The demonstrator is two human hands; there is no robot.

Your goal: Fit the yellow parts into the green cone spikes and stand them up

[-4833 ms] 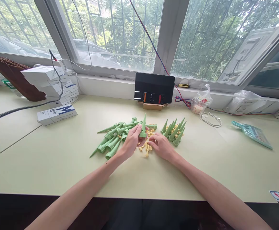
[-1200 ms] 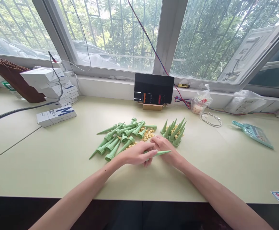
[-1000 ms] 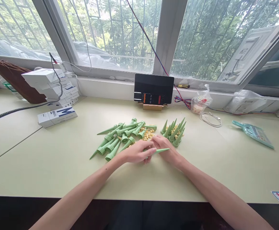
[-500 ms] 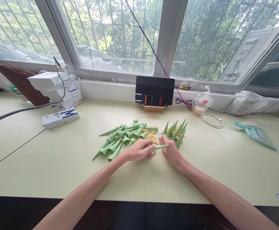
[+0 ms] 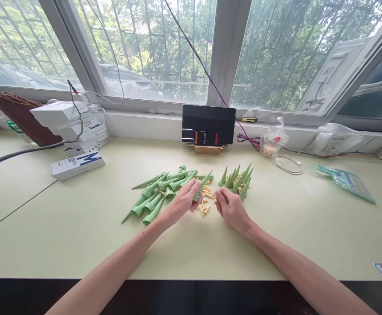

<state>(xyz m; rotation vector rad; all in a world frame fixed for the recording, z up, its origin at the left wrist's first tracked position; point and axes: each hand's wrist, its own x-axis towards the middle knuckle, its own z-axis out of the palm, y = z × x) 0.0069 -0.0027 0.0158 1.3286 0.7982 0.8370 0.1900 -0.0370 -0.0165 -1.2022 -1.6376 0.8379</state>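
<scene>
My left hand (image 5: 188,196) is closed around a green plastic watering spike (image 5: 205,181), its pointed tip up and slanting right. Between the fingertips of my right hand (image 5: 233,206) is a small yellow peg (image 5: 215,199). On the table between and behind my hands lie several loose yellow pegs (image 5: 205,210). Left of my left hand is a heap of green spikes (image 5: 151,205), lying on their sides with ribbed caps. Just behind my right hand, more green spikes (image 5: 236,177) stand upright in a cluster, with yellow pegs among them.
A phone (image 5: 208,138) leans on a dark tablet (image 5: 208,118) at the back. White boxes (image 5: 78,165) are at the left. A plastic bag (image 5: 272,140), a white cable (image 5: 287,164) and a teal dustpan (image 5: 346,181) are at the right. The table's front edge runs below my forearms.
The spike in my left hand has turned from pointing right to pointing up. My right hand has shifted slightly, and a yellow peg now shows at its fingertips. The view has shifted a little.
</scene>
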